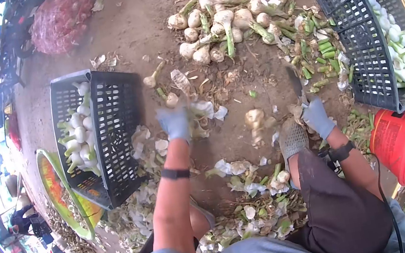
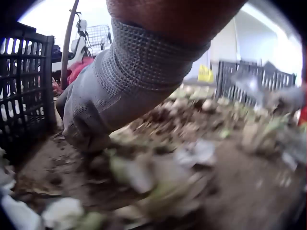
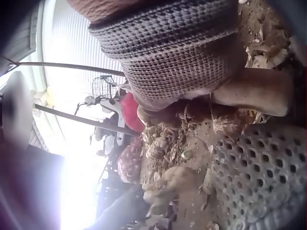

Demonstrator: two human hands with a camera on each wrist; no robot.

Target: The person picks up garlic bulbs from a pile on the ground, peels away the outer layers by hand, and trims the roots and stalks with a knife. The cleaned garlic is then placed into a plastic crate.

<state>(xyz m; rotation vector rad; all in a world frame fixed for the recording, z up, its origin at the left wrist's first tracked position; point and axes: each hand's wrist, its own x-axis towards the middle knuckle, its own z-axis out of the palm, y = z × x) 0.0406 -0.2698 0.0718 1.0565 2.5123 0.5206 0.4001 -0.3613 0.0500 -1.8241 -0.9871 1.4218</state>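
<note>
My gloved left hand (image 1: 174, 124) reaches down to the dirt, blurred, its fingertips right by a garlic bulb (image 1: 172, 100) with a green stem. In the left wrist view its fingers (image 2: 88, 139) point down near the soil and loose peels; I cannot tell whether they grip anything. The gloved right hand (image 1: 317, 118) holds a knife (image 1: 295, 82) by its wooden handle (image 3: 256, 91), the blade pointing away from me beside my perforated shoe (image 1: 292, 139). A blurred garlic bulb (image 1: 254, 117) shows between the two hands. Ahead lies a pile of untrimmed garlic (image 1: 224, 17).
Black crates of trimmed garlic stand at left (image 1: 117, 103) and right (image 1: 359, 33). A red bucket (image 1: 398, 146) is by my right side, a green-rimmed basin (image 1: 51, 177) beyond the left crate. Cut stems (image 1: 327, 47) and peels (image 1: 250, 213) litter the ground; a red net sack (image 1: 62, 21) lies far left.
</note>
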